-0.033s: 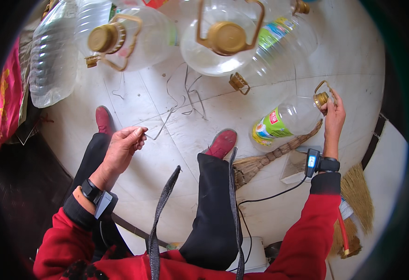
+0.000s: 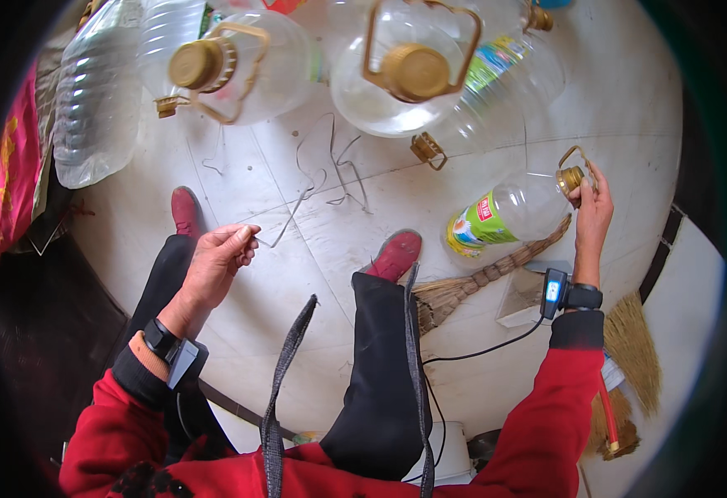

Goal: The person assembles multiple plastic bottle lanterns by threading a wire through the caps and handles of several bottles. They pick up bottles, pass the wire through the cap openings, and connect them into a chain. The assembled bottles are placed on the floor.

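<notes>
My left hand (image 2: 221,257) is closed in a pinch on the end of a thin grey wire (image 2: 289,220), which bends away above the tiled floor. On the right, my right hand (image 2: 593,207) grips the neck of a clear plastic oil bottle (image 2: 486,220) by its gold cap and handle. That bottle leans with its base toward the left and carries a green and yellow label. A loose, crooked length of wire (image 2: 338,176) lies on the floor between the hands, farther off.
Large clear bottles with gold caps (image 2: 414,73) crowd the far side, and a ribbed bottle (image 2: 98,116) stands far left. A straw broom (image 2: 496,270) lies below the held bottle. More broom bristles (image 2: 631,353) and a red handle (image 2: 609,419) are at right. A black cable (image 2: 488,349) runs from my right wrist.
Both hands keep their grips and have hardly moved. The bottles at the far side appear slightly more to the right in the view.
</notes>
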Demonstrator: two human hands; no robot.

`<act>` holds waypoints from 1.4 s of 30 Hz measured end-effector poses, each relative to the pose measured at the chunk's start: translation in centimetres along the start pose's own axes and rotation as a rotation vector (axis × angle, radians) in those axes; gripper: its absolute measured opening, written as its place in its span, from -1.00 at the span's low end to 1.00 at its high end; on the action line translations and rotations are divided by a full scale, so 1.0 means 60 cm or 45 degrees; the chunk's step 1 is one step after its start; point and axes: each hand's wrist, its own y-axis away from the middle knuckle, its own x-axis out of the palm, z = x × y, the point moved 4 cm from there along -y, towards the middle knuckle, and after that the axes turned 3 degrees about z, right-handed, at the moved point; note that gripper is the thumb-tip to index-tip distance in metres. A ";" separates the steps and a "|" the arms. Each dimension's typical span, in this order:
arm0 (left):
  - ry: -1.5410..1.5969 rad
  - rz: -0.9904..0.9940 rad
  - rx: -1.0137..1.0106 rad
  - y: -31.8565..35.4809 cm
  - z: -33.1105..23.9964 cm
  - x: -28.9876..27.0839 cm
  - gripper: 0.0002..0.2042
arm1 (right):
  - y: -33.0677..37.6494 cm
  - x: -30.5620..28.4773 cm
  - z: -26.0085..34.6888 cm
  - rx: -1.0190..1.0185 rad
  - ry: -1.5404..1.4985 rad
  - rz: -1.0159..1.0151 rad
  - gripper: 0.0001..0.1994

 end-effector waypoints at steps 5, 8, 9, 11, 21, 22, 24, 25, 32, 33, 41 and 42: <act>0.162 -0.008 0.113 0.036 -0.031 -0.067 -0.80 | 0.037 0.019 0.104 -0.076 0.016 0.047 -0.68; 0.248 -0.100 0.149 0.050 -0.050 -0.104 -0.80 | 0.053 0.028 0.172 -0.087 0.060 0.101 -0.68; 0.313 -0.109 0.149 0.051 -0.057 -0.114 -0.80 | 0.057 0.029 0.199 -0.084 0.094 0.127 -0.68; 0.370 -0.086 0.248 0.050 -0.077 -0.131 -0.80 | 0.063 0.031 0.250 -0.061 0.115 0.148 -0.68; 0.670 -0.094 0.509 0.066 -0.144 -0.177 -0.82 | 0.044 -0.003 0.611 -0.330 0.116 0.115 -0.72; 0.634 -0.100 0.567 0.069 -0.154 -0.183 -0.82 | 0.038 -0.001 0.645 -0.338 0.064 0.086 -0.72; 0.599 -0.108 0.682 0.078 -0.169 -0.192 -0.81 | 0.029 0.012 0.705 -0.375 -0.037 0.031 -0.72; 0.598 -0.111 0.743 0.083 -0.175 -0.196 -0.81 | 0.027 0.024 0.734 -0.437 -0.050 0.076 -0.72; 0.611 -0.156 0.975 0.112 -0.201 -0.239 -0.80 | 0.013 0.137 0.898 -0.593 -0.132 0.232 -0.73; 0.612 -0.167 0.980 0.114 -0.203 -0.244 -0.80 | 0.009 0.162 0.913 -0.617 -0.136 0.242 -0.73; 0.864 -0.100 0.845 0.118 -0.193 -0.254 -0.76 | 0.009 0.414 0.924 -0.586 -0.316 0.427 -0.78; 0.890 -0.091 0.840 0.117 -0.193 -0.254 -0.76 | 0.013 0.452 0.916 -0.573 -0.310 0.485 -0.78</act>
